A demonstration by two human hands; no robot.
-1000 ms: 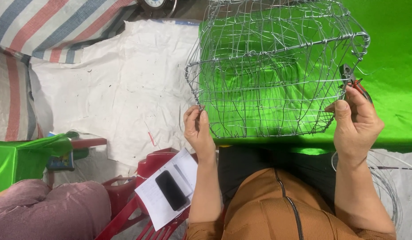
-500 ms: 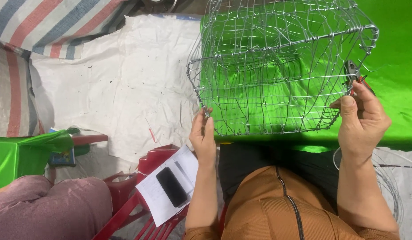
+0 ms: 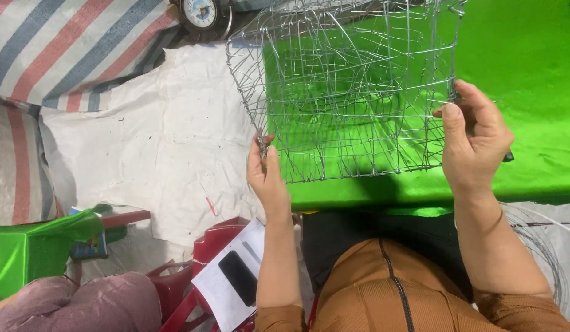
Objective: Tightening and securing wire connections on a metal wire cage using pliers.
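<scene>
The wire cage (image 3: pixel 352 92) was held up over the green cloth (image 3: pixel 524 74), and everything else sat relative to it. Compared with the frame 1 second before, the cage had swung: its lower edge had tipped toward the person and its open mesh face now filled the view, so a different side was presented for working. The left hand (image 3: pixel 267 175) pinched the cage's lower left corner between thumb and fingers, higher and closer to the wire than before. The right hand (image 3: pixel 475 138) was closed around the cage's right edge; a dark tool handle that showed clearly in that hand earlier was now nearly hidden, with only a dark tip peeking out behind the palm, so whether it was still gripped could not be told for sure. Below and left of the cage, a black phone (image 3: pixel 238 278) lay on white paper on a red stool (image 3: pixel 174 289). A clock (image 3: pixel 199 12) sat above the cage's left corner.
</scene>
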